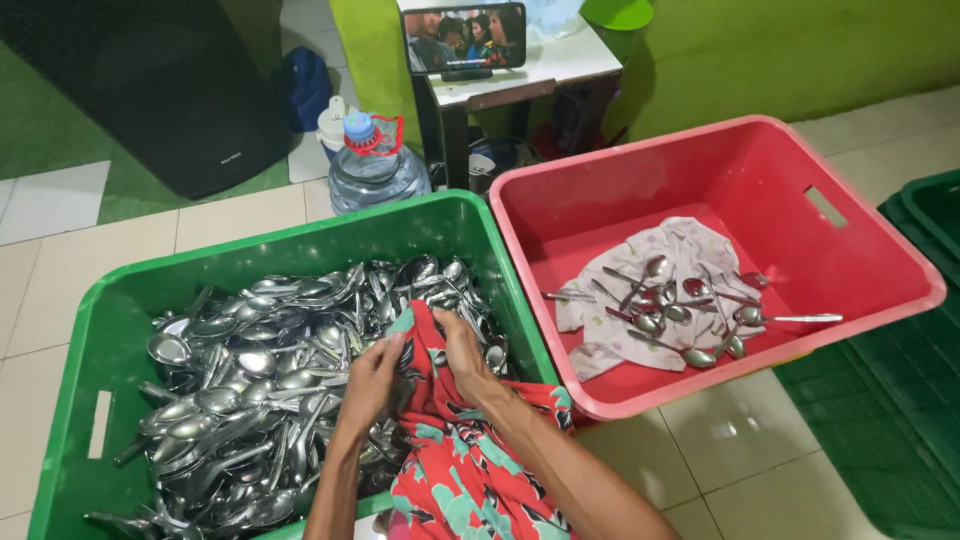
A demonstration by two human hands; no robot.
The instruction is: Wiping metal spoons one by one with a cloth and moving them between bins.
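A green plastic crate [120, 300] holds a deep pile of metal spoons [250, 380]. A red cloth with a teal and white pattern [455, 470] drapes over its near edge and onto the spoons. My left hand [372, 380] and my right hand [465, 352] both grip the cloth's upper end, bunched over the spoons; whether a spoon is inside the folds I cannot tell. To the right stands a red plastic crate [700, 160] with a pale cloth [660, 290] on its bottom and several spoons [690, 300] lying on it.
A large clear water bottle with a blue cap [372, 165] stands behind the green crate. A small table [520, 75] carries a phone showing video [465, 38]. A black speaker box [150, 80] is at back left. Dark green crates [920, 330] sit at the right.
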